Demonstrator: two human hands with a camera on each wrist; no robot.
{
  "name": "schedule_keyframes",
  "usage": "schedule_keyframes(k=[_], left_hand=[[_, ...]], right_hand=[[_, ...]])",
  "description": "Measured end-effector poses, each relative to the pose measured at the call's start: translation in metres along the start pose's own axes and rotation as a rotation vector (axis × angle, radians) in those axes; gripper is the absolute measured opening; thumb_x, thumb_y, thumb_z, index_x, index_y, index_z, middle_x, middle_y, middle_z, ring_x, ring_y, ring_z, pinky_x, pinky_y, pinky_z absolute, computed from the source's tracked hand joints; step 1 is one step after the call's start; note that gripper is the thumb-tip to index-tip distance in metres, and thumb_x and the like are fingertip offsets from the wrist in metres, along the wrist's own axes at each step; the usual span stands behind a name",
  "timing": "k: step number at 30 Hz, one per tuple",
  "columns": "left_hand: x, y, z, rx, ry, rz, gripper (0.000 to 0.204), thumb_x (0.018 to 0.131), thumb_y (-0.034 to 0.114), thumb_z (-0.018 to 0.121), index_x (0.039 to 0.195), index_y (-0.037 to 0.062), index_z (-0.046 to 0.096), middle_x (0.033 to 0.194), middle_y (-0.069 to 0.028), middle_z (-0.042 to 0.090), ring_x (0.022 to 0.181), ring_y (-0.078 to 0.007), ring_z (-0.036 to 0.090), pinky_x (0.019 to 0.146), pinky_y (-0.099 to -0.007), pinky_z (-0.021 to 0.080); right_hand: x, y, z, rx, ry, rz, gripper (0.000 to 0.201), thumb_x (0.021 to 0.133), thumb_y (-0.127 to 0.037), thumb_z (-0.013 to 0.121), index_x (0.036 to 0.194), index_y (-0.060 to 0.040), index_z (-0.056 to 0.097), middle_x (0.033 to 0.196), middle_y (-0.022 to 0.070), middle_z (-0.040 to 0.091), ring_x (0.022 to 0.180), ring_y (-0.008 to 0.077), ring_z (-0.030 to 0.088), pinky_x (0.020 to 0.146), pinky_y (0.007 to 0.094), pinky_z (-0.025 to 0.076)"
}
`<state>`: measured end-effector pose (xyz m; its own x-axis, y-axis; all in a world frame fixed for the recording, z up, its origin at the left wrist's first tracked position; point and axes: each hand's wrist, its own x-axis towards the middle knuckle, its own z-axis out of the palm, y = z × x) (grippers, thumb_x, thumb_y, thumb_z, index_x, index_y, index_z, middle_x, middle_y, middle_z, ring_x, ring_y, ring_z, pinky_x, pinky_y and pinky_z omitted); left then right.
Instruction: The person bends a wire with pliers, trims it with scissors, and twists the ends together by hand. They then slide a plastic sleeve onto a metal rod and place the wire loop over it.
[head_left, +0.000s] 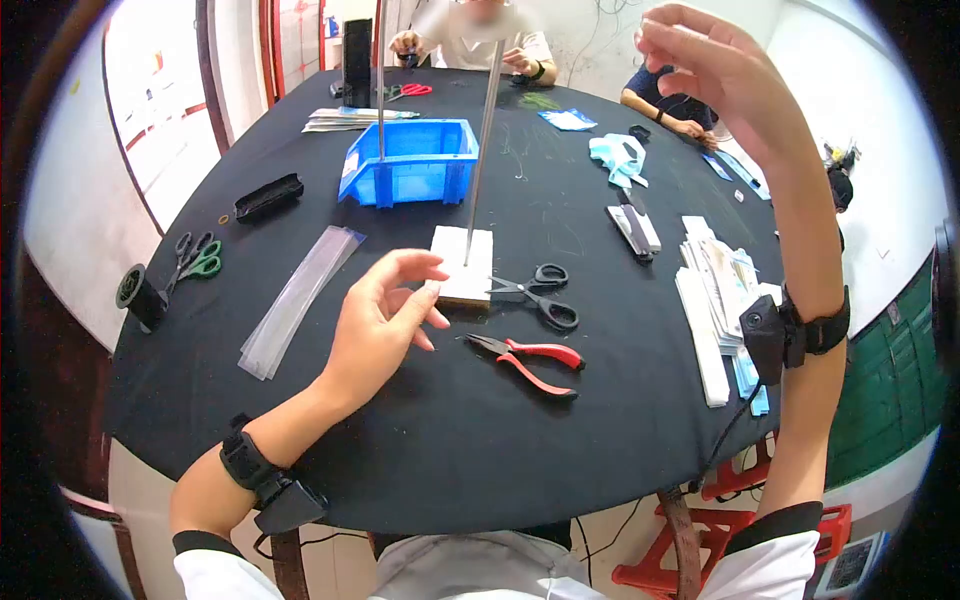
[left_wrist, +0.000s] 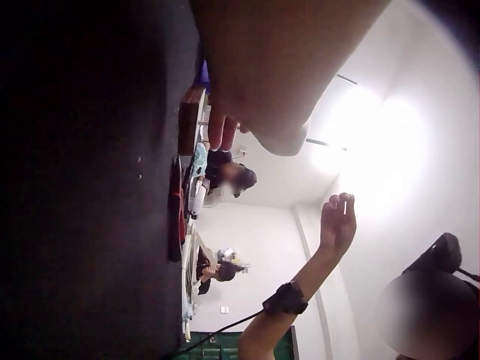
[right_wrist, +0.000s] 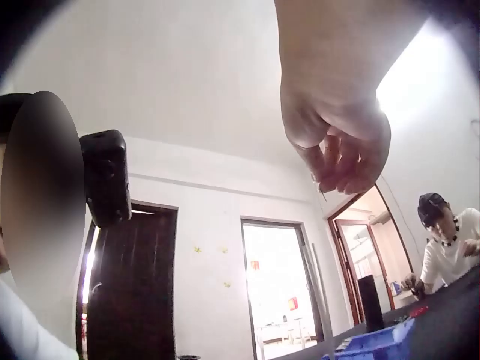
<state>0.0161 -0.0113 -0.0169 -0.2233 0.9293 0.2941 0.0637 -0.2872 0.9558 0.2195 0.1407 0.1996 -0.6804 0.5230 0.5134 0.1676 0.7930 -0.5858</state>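
Note:
My left hand [head_left: 370, 325] is just left of a white-topped block [head_left: 462, 248], its fingers loosely bent and nothing visible in them. A thin metal rod [head_left: 484, 140] rises from this block. High at the upper right, my right hand [head_left: 715, 75] is raised well above the table, fingertips drawn together. In the right wrist view a short thin strand [right_wrist: 324, 196] shows at those fingertips; its far end is lost to sight. Black-handled scissors [head_left: 540, 292] touch the block's right side, blades towards it. Red-handled pliers [head_left: 525, 362] lie in front of them.
Behind the block stands a blue bin [head_left: 410, 165]. Clear plastic strips [head_left: 300, 300], green-handled scissors [head_left: 203, 260] and a dark spool [head_left: 140, 298] lie left. A stapler-like item [head_left: 634, 232] and stacked white packets [head_left: 715, 300] are right. People sit across the table [head_left: 430, 440].

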Motion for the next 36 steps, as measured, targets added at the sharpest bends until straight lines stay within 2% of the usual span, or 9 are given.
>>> schedule_keyframes(k=[4,8,11,12,16,21,24,26,36], left_hand=[[-0.002,0.024,0.007,0.004,-0.009,0.183,0.046,0.088,0.019,0.051,0.128,0.0015,0.036,0.124,-0.0175,0.046,0.066,-0.0132,0.059,0.049,-0.0220,0.049],[-0.010,0.047,0.013,-0.055,-0.093,0.286,0.063,0.086,0.028,0.053,0.135,-0.0014,0.026,0.131,-0.0204,0.040,0.058,-0.0137,0.058,0.046,-0.0223,0.048],[-0.014,0.057,0.008,-0.291,-0.300,0.001,0.053,0.087,0.011,0.053,0.134,0.0019,0.029,0.130,-0.0200,0.041,0.058,-0.0143,0.058,0.048,-0.0233,0.048],[-0.016,0.059,0.011,-0.270,-0.280,-0.053,0.045,0.087,0.011,0.053,0.128,-0.0013,0.038,0.114,-0.0189,0.053,0.054,-0.0145,0.057,0.046,-0.0246,0.048],[-0.009,0.050,0.002,-0.242,-0.205,-0.274,0.020,0.086,0.014,0.056,0.098,-0.0027,0.057,0.068,-0.0034,0.055,0.054,-0.0104,0.055,0.046,-0.0234,0.048],[-0.004,0.044,-0.002,-0.159,-0.145,-0.255,0.015,0.086,0.015,0.056,0.086,0.0001,0.059,0.056,0.0019,0.046,0.042,-0.0061,0.042,0.038,-0.0196,0.036],[-0.003,0.046,-0.007,-0.102,-0.115,-0.251,0.015,0.086,0.016,0.057,0.086,0.0016,0.060,0.054,0.0054,0.044,0.041,-0.0019,0.036,0.037,-0.0172,0.025],[-0.004,0.048,-0.007,-0.040,-0.103,-0.290,0.015,0.086,0.017,0.057,0.086,0.0022,0.061,0.054,0.0060,0.044,0.042,-0.0007,0.036,0.038,-0.0163,0.024],[0.000,0.039,-0.011,0.022,-0.088,-0.313,0.016,0.085,0.018,0.058,0.085,0.0024,0.063,0.056,0.0048,0.047,0.045,-0.0005,0.037,0.041,-0.0158,0.028]], right_hand=[[-0.011,-0.030,-0.004,0.449,-0.092,0.101,0.013,0.087,-0.014,0.055,0.091,-0.0018,0.053,0.081,0.0057,0.057,0.072,0.0114,0.057,0.066,0.0214,0.048],[-0.022,-0.016,0.027,0.110,-0.335,-0.093,0.022,0.083,-0.024,0.060,0.093,-0.0033,0.060,0.080,0.0019,0.059,0.072,0.0079,0.055,0.063,0.0213,0.046],[-0.036,-0.019,0.073,0.073,-0.531,0.121,0.021,0.073,-0.016,0.065,0.087,-0.0005,0.064,0.080,0.0100,0.065,0.070,0.0167,0.061,0.063,0.0263,0.050],[-0.041,-0.011,0.087,0.027,-0.535,0.043,0.020,0.072,-0.016,0.065,0.084,-0.0002,0.065,0.078,0.0111,0.065,0.068,0.0181,0.061,0.063,0.0277,0.050],[-0.051,0.007,0.113,-0.015,-0.589,-0.008,0.010,0.076,-0.009,0.062,0.080,-0.0002,0.062,0.069,0.0048,0.061,0.063,0.0092,0.055,0.057,0.0240,0.044],[-0.040,0.039,0.102,0.250,-0.612,0.248,0.022,0.084,-0.018,0.059,0.097,-0.0004,0.058,0.086,0.0062,0.062,0.077,0.0108,0.059,0.065,0.0244,0.051],[-0.030,0.135,0.085,-0.086,-0.324,0.446,0.022,0.074,-0.022,0.066,0.089,-0.0054,0.063,0.085,0.0096,0.064,0.071,0.0162,0.062,0.059,0.0276,0.051],[-0.043,0.203,0.082,-0.399,-0.307,0.294,0.031,0.064,-0.030,0.073,0.085,-0.0091,0.065,0.086,0.0106,0.064,0.080,0.0266,0.062,0.071,0.0355,0.049],[-0.085,0.207,0.062,-0.518,-0.506,0.463,0.010,0.069,-0.012,0.066,0.075,-0.0034,0.066,0.068,0.0098,0.065,0.064,0.0196,0.064,0.059,0.0321,0.049]])
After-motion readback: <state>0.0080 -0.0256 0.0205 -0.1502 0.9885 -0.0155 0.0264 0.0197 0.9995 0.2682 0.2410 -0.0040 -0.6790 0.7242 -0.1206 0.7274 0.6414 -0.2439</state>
